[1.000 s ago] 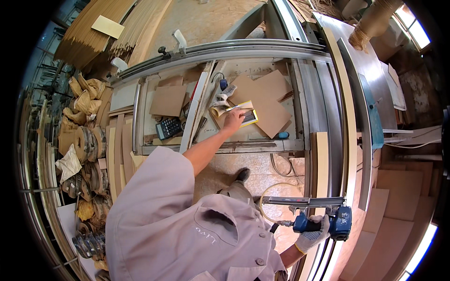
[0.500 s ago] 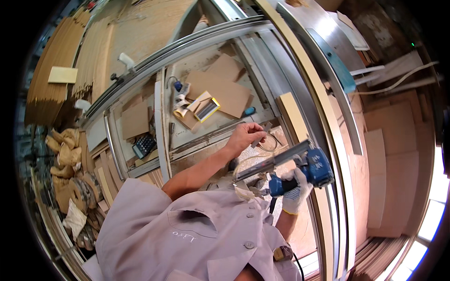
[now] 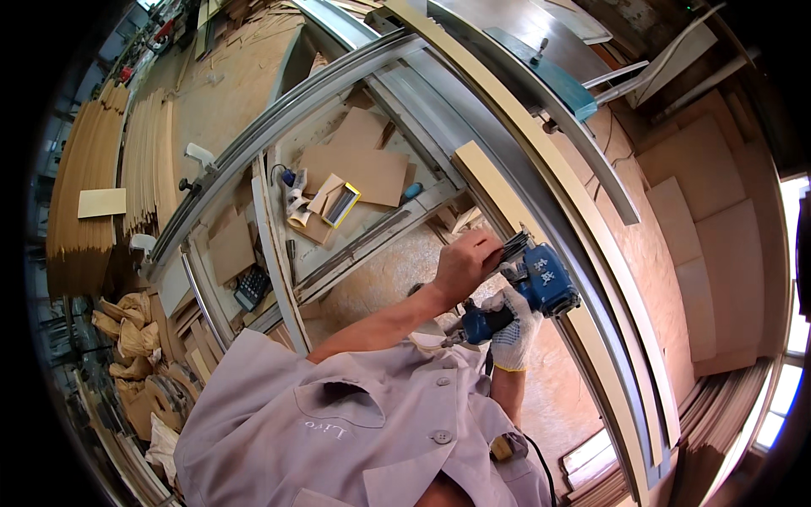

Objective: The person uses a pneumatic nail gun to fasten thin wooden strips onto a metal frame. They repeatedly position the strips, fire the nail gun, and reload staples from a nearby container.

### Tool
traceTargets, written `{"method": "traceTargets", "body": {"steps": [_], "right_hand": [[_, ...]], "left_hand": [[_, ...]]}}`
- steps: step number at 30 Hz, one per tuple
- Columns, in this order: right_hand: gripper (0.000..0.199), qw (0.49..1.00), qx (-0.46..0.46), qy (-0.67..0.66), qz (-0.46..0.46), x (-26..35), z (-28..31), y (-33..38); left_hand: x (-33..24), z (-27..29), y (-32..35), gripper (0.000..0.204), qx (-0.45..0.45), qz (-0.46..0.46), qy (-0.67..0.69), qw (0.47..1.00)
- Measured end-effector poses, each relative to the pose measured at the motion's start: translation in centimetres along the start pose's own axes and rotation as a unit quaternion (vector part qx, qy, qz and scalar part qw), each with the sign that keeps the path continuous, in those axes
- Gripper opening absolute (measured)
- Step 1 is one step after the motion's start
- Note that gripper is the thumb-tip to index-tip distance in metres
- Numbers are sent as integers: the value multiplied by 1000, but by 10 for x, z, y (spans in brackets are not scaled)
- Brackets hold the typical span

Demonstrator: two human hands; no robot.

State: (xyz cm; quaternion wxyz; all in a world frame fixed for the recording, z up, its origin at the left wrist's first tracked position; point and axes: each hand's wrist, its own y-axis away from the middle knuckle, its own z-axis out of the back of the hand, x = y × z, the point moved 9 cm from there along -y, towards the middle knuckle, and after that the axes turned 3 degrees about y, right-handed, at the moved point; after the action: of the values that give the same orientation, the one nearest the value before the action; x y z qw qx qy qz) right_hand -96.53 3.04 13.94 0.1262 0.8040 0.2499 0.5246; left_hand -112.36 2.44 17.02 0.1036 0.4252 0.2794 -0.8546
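Counting: two hands (image 3: pixel 463 264) gripping one blue nail gun (image 3: pixel 528 296), one calculator (image 3: pixel 252 288) lying on bench, one yellow-rimmed tray (image 3: pixel 341 205) sitting nearby, one white glove (image 3: pixel 513 338) showing.

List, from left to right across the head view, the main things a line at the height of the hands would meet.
Paper sacks → black calculator → bare left hand → gloved right hand → blue power tool → stacked boards.

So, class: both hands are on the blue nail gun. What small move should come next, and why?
Probably seat the magazine end: the bare left hand is at the top of the blue nail gun, while the gloved right hand grips its handle above the pale wood strip.
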Motion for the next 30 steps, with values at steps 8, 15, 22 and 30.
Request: {"method": "traceTargets", "body": {"steps": [8, 15, 22, 30], "right_hand": [[33, 1000, -8, -21, 10, 22, 50, 6], [31, 997, -28, -66, -2, 39, 106, 11], [28, 994, -42, -101, -18, 45, 160, 4], [23, 995, -36, -96, -7, 59, 190, -2]], "left_hand": [[-34, -58, 26, 20, 23, -61, -19, 998], [-63, -108, 39, 27, 66, -12, 15, 998], [-41, -163, 55, 16, 75, 109, 161, 978], [-67, -192, 60, 15, 102, 93, 89, 986]]}}
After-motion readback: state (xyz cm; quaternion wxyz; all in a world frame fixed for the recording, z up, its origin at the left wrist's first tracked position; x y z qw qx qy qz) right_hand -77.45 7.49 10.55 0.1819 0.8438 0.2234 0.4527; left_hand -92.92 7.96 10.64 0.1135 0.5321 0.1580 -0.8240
